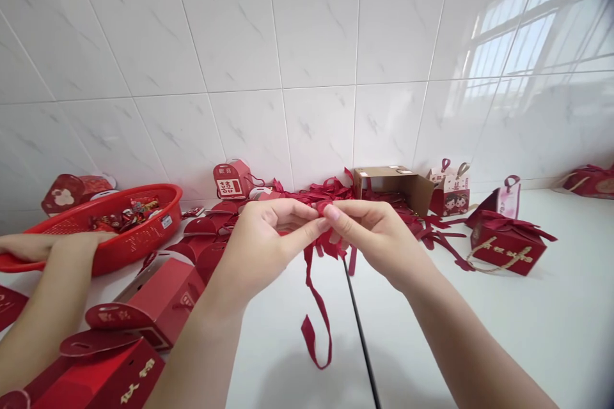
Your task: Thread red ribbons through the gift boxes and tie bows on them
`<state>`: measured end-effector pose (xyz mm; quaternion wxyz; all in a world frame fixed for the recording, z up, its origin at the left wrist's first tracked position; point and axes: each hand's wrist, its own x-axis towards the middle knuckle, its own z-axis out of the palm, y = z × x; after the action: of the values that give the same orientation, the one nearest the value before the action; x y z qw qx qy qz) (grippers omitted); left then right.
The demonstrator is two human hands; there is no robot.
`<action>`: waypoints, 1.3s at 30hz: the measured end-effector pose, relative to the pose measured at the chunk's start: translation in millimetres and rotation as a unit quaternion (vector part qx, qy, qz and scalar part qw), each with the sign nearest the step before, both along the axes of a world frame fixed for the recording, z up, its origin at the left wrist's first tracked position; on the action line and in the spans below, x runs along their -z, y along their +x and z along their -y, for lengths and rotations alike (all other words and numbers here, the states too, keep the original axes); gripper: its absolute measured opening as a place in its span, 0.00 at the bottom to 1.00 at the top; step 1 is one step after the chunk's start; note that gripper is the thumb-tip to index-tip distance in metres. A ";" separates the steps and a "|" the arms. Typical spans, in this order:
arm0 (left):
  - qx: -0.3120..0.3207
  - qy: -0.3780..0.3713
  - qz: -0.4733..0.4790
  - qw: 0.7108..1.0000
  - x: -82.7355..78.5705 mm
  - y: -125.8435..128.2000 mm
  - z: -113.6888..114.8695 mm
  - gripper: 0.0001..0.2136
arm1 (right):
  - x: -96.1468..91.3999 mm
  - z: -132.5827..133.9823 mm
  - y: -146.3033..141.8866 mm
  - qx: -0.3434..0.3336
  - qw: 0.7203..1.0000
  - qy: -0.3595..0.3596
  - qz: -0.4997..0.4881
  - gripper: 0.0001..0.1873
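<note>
This red ribbon (318, 299) pinched between the fingertips of our left hand (266, 243) and right hand (378, 236) is mid-fold or mid-tie, we reckon, so the next move wants a steady pinch, its top bunched, tail dangling below them over the bench (480, 339).

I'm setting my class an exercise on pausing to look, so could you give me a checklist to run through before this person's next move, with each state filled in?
1. Left hand pinching the red ribbon: ok, between thumb and fingers.
2. Right hand meeting it there: ok, its thumb and fingers are on the ribbon too.
3. Ribbon knotted: cannot tell, the fingertips cover that part.
4. Spare ribbons sorted: not ok, they lie in a jumbled heap by the wall.
5. Co-worker's forearm apart from these hands: ok, it is off left by the red basket.
</note>
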<state>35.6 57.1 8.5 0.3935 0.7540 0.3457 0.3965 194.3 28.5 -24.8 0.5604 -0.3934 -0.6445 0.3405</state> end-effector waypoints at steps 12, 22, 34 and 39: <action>0.094 -0.023 0.065 0.993 8.8 6.4 -6.9 0.11 | 2.0 -6.6 1.0 -0.047 0.984 0.059 -0.159 0.07; 0.126 0.007 0.020 0.992 10.1 5.2 -6.3 0.11 | -1.3 -3.8 0.9 -0.092 0.977 0.040 -0.188 0.04; 0.122 0.054 -0.098 0.986 8.5 8.2 -4.2 0.11 | -0.6 -2.4 7.1 -0.066 0.975 0.062 -0.203 0.05; 0.110 0.078 -0.101 0.986 12.0 11.8 -6.4 0.09 | -3.2 -1.3 14.6 -0.024 0.971 0.091 -0.219 0.05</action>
<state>47.4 63.5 -3.6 0.3377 0.8521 0.2659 0.2986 208.9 29.8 -21.6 0.7132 -0.2412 -0.5433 0.3715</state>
